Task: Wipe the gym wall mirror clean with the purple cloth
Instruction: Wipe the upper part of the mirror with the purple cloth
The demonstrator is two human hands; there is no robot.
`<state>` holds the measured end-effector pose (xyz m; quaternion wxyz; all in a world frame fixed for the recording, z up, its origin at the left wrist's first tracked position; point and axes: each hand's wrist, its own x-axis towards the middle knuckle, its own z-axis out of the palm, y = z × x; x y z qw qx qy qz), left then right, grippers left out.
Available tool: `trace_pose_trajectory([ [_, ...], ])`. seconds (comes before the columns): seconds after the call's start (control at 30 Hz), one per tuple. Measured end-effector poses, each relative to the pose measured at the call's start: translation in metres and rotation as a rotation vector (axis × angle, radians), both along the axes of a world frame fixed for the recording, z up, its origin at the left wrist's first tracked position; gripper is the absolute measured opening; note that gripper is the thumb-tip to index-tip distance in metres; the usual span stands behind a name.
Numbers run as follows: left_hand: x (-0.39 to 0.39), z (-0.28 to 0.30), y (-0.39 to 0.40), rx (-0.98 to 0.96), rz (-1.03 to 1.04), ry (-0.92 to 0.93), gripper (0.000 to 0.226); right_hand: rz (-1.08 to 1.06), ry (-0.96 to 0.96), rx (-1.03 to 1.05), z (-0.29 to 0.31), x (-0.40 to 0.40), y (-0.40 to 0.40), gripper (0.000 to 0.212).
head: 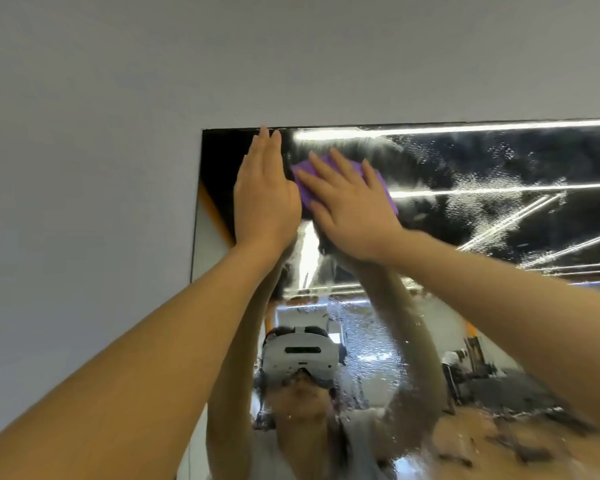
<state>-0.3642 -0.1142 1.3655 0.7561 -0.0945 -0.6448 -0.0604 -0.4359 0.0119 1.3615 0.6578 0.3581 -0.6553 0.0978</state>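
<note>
Where the pale grey wall (84, 133) meets it, the gym wall mirror (499, 209) fills the right and lower part of the view, its top left corner high up; the glass to the right is speckled with wet droplets and streaks, and it reflects ceiling light strips, a gym floor with equipment, and the person's raised arms and white headset (300, 355). Both bare forearms reach up toward that corner. The left hand (265, 199) lies flat on the glass, fingers straight and together, tips at the mirror's top edge, grasping nothing. Just beside it, touching at the thumb side, the right hand (350, 209) spreads its straight fingers over the purple cloth (383, 188), pressing it flat against the mirror near the top left corner.
</note>
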Motion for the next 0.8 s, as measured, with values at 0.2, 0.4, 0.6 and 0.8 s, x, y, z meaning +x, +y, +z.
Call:
trace_pose_trajectory([
  [0.2, -0.002, 0.001, -0.001, -0.035, 0.042, -0.011, 0.055, -0.05, -0.029, 0.0, -0.008, -0.006, 0.009, 0.06],
  [0.4, -0.005, 0.0, -0.002, -0.085, 0.147, -0.035, 0.051, -0.052, -0.133, -0.156, 0.041, -0.013, 0.026, 0.054],
  [0.6, -0.009, 0.001, -0.003, -0.163, 0.278, -0.078, 0.05, 0.056, -0.097, -0.13, -0.034, -0.021, 0.039, 0.065],
  [0.8, -0.012, 0.001, 0.0, -0.272, 0.39, -0.111, 0.052, 0.011, -0.09, -0.112, -0.042, -0.03, 0.056, 0.064],
])
